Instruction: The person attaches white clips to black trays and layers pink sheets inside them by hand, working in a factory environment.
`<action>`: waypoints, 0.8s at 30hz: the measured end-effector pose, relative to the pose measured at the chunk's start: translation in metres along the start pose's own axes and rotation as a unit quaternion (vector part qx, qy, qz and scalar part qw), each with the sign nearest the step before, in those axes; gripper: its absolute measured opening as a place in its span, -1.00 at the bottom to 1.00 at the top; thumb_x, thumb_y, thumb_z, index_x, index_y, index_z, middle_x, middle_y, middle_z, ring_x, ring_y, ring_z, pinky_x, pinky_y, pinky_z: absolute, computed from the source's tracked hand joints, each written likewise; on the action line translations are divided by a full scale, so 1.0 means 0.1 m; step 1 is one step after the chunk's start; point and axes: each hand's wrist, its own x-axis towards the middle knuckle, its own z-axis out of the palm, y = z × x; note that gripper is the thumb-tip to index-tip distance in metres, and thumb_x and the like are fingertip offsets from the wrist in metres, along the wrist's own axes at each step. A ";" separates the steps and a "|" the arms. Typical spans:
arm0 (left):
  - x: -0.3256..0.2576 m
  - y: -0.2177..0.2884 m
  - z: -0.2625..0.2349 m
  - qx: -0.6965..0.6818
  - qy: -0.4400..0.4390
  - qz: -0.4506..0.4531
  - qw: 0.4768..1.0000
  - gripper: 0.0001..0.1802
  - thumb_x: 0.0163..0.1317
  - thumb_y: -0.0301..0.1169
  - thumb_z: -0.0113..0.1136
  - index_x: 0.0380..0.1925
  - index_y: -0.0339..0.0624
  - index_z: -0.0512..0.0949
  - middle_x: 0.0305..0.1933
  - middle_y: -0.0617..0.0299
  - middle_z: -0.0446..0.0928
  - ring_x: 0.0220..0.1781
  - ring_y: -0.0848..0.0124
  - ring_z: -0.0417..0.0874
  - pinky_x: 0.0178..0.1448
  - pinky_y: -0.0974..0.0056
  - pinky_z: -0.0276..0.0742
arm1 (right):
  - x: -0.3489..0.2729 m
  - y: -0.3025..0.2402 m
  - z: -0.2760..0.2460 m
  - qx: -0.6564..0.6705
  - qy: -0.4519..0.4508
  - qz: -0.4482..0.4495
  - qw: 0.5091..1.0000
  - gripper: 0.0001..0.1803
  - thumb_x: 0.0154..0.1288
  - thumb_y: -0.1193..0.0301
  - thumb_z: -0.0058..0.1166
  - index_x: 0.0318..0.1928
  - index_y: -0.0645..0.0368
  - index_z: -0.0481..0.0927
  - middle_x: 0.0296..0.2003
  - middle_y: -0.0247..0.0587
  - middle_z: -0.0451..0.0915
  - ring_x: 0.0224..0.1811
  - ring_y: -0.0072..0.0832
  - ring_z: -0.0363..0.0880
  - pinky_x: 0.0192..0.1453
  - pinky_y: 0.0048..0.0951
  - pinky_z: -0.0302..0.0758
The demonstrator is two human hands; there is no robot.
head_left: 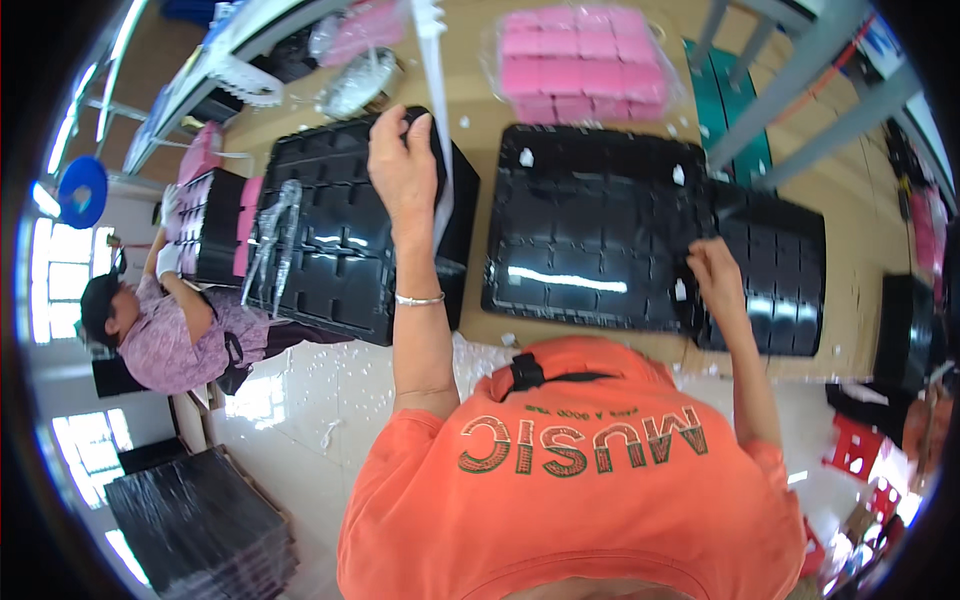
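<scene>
My left hand is raised over the left stack of black plastic trays, its fingers loosely curled and the tips apart; I see nothing in it. Just beside it hangs a long white strip, reaching down along the stack's right side. My right hand is at the right edge of the middle black tray, fingertips pinched together; what they hold, if anything, is hidden. A small white piece lies by those fingers, and others like it sit near the tray's corners. Another black tray adjoins on the right.
Plastic-wrapped pink foam blocks lie at the back of the brown table. Grey metal bars cross above a green mat. At left, a co-worker in white gloves handles a black-and-pink stack. A wrapped dark stack stands on the floor.
</scene>
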 end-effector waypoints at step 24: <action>-0.09 0.56 -1.34 -0.368 -0.186 -0.199 0.889 -0.86 0.31 -0.44 0.12 -0.31 -0.34 0.53 -0.63 0.28 0.49 -0.71 0.57 0.43 -0.44 0.48 0.49 | 3.48 -2.14 -0.74 -0.356 0.299 -0.472 0.749 -0.71 0.14 0.48 0.06 -0.09 0.01 0.58 -0.16 -0.27 0.58 -0.03 -0.28 0.52 0.12 -0.23 0.38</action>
